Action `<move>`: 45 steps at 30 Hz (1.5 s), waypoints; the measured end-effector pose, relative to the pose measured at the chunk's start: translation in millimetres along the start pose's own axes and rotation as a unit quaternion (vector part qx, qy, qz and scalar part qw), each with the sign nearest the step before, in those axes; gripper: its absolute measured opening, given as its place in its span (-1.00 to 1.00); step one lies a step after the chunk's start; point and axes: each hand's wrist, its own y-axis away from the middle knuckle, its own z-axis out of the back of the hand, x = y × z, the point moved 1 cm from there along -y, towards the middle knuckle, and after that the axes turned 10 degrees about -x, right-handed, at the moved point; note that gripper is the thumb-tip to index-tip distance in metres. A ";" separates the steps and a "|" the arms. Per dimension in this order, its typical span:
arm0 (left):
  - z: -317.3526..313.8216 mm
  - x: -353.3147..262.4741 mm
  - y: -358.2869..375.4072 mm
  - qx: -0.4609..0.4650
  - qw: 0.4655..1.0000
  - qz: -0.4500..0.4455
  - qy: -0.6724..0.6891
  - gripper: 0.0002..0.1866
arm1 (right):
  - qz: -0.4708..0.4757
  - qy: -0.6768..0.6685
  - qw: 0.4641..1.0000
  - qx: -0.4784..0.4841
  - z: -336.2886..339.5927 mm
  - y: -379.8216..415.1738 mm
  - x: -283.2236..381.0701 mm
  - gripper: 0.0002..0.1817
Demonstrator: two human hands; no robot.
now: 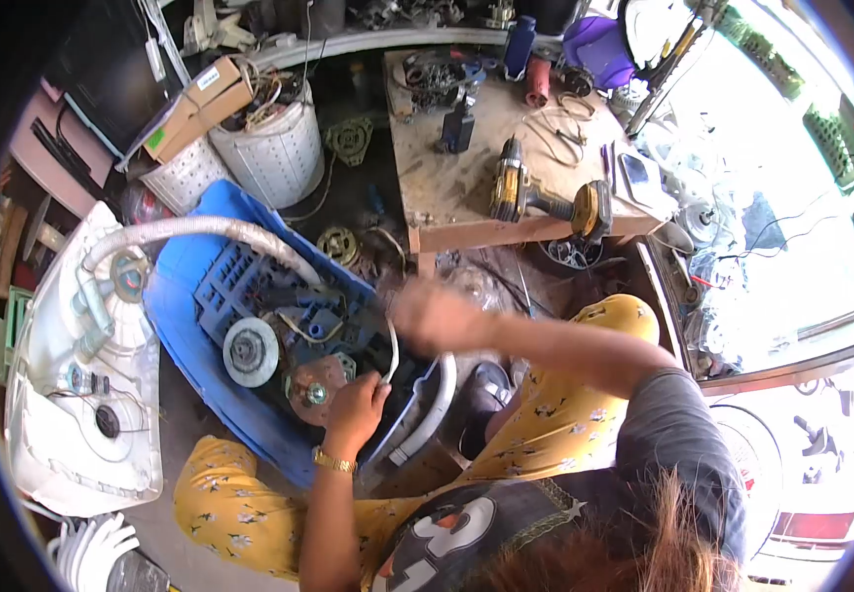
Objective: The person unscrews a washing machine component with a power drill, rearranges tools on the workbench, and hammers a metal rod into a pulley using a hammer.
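Note:
My left hand point(356, 412), with a gold watch at its wrist, is closed on a white cord point(393, 353) over the near edge of a blue plastic machine housing point(178, 296). My right hand point(439, 316) is smeared by motion near the cord's upper end, and its fingers cannot be made out. Inside the housing are a round grey pulley wheel point(251, 352), a motor point(316, 389) with a brownish face, and loose wires. A pale corrugated hose point(205, 229) arches over the housing's far side. Another grey hose end point(427, 424) hangs out beside my left hand.
A white plastic panel point(136, 434) with fittings lies at the left. On the wooden table point(427, 187) are a yellow-black cordless drill point(511, 187), another yellow-black power tool point(590, 209) and a phone point(641, 178). White perforated drums point(274, 148) stand at the back left.

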 end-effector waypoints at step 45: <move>9.2 138.0 -9.7 0.183 0.890 -0.084 -0.408 -0.75 | -0.068 -0.095 0.990 0.085 -43.5 41.2 10.0 -0.63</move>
